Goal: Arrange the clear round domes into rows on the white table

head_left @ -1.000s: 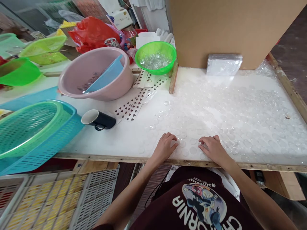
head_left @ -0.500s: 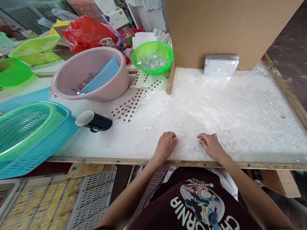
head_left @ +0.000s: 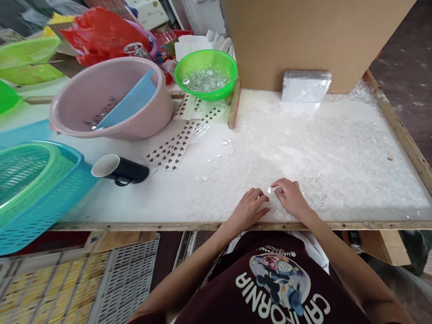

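Worktop, near edge: left hand and right hand lay palms down, unclenched, grasping nothing, fingertips on discs spread single-layer, each reachable.

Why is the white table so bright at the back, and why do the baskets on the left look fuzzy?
Head view: strong light bleaches the white table toward the cardboard box, so the clear discs nearly vanish; the turquoise basket and grey crate sit at the frame's edge, smeared and stretched; the left hand and right hand look sharp.
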### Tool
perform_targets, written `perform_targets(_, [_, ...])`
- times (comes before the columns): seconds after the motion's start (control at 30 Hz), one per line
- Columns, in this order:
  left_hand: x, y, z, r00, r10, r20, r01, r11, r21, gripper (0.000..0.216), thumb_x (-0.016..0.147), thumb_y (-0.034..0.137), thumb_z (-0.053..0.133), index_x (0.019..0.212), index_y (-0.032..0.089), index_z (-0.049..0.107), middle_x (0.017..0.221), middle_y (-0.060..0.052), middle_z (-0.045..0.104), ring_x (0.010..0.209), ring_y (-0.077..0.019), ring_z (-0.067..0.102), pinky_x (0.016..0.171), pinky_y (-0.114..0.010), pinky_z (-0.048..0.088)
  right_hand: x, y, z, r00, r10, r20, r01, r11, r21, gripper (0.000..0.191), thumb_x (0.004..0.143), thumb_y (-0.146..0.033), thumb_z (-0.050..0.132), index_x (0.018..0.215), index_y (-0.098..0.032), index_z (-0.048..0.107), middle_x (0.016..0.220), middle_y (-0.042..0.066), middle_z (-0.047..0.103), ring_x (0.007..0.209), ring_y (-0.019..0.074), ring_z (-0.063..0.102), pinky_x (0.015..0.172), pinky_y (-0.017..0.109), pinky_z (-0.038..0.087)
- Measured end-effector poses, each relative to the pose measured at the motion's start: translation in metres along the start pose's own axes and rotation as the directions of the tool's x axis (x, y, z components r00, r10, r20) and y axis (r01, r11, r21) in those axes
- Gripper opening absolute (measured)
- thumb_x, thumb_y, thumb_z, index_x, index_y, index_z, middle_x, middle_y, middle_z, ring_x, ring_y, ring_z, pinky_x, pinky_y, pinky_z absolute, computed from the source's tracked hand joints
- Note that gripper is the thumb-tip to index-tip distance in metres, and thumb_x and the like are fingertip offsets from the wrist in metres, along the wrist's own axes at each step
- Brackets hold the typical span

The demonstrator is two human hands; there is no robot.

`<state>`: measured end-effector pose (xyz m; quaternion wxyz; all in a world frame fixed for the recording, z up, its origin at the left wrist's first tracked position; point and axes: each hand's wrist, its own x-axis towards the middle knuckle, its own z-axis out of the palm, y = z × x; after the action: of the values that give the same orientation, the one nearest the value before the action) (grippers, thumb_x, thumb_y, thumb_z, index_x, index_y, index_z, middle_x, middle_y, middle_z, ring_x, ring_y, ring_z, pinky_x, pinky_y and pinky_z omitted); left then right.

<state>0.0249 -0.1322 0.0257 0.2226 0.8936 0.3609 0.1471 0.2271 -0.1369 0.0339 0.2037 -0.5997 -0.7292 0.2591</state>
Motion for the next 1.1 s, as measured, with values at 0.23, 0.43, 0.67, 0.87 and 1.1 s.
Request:
perform_targets(0.23, [0.01, 0.008, 0.003, 0.991, 0.064, 0.115, -0.066, 0.998, 0.008, 0.026, 0.086, 0.021, 0.069, 0.109, 0.023, 0.057, 0.109, -0.007, 0.056, 0.103, -0.0272, 0.054, 0.087, -0.04, 0.048, -0.015, 0.009, -0.005, 0.996, -0.067, 0.058, 0.073, 0.992, -0.106, 0.026, 0.095, -0.013, 0.042, 0.105, -0.023, 0.063, 0.113, 0.006, 0.069, 0.104, 0.0218, 0.06, 0.089, 0.037, 0.035])
perform_targets(0.43, [0.004, 0.002, -0.001, 0.992, 0.046, 0.118, -0.05, 0.998, 0.03, 0.02, 0.088, 0.018, 0.063, 0.107, 0.022, 0.058, 0.105, -0.008, 0.058, 0.1, -0.0273, 0.054, 0.085, -0.04, 0.048, -0.02, 0.017, -0.007, 0.997, -0.075, 0.029, 0.078, 0.988, -0.13, 0.023, 0.096, -0.017, 0.045, 0.108, -0.022, 0.064, 0.113, 0.008, 0.065, 0.105, 0.0237, 0.059, 0.09, 0.039, 0.035])
perform_targets(0.67, [0.0, 0.001, -0.003, 0.998, -0.02, 0.065, 0.025, 0.997, -0.074, 0.028, 0.086, 0.014, 0.059, 0.111, 0.022, 0.052, 0.108, -0.007, 0.059, 0.104, -0.0265, 0.054, 0.089, -0.041, 0.048, -0.016, 0.014, 0.0, 0.999, -0.036, -0.01, 0.032, 0.966, -0.256, 0.023, 0.093, -0.019, 0.054, 0.114, -0.021, 0.061, 0.114, 0.009, 0.062, 0.104, 0.0267, 0.056, 0.09, 0.04, 0.035])
perform_targets(0.87, [0.01, 0.009, -0.002, 1.0, -0.014, 0.01, 0.015, 0.988, -0.153, 0.028, 0.086, 0.013, 0.059, 0.111, 0.023, 0.05, 0.109, -0.005, 0.059, 0.104, -0.0247, 0.055, 0.089, -0.04, 0.049, -0.015, 0.012, -0.002, 1.0, -0.012, -0.005, 0.011, 0.978, -0.207, 0.024, 0.092, -0.016, 0.052, 0.114, -0.021, 0.059, 0.114, 0.009, 0.063, 0.106, 0.0256, 0.056, 0.091, 0.04, 0.035])
perform_targets(1.1, [0.021, 0.014, 0.009, 0.996, -0.013, 0.084, 0.021, 0.996, -0.09, 0.023, 0.086, 0.009, 0.059, 0.105, 0.02, 0.052, 0.108, -0.006, 0.059, 0.102, -0.0257, 0.054, 0.089, -0.042, 0.049, -0.016, 0.017, -0.006, 0.994, 0.049, -0.1, -0.049, 0.999, -0.006, 0.021, 0.09, -0.021, 0.053, 0.111, -0.023, 0.058, 0.115, 0.006, 0.066, 0.104, 0.0242, 0.06, 0.091, 0.039, 0.037])
